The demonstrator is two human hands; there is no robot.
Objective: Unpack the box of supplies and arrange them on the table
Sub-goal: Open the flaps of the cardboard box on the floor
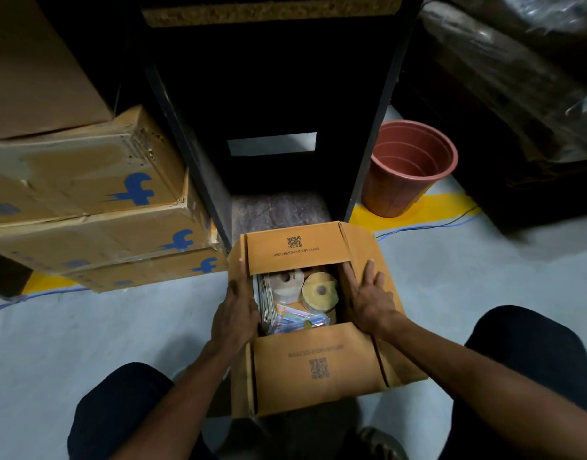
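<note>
Open cardboard box (318, 370) on the floor between the knees, tape rolls (319, 291) inside; left hand (235, 318) and right hand (372, 302), fingers straight, press its side flaps apart.

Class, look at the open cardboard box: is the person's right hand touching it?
Touching. The head view shows the right hand lying flat on the right side flap of the cardboard box, fingers spread, no gap visible.
</note>
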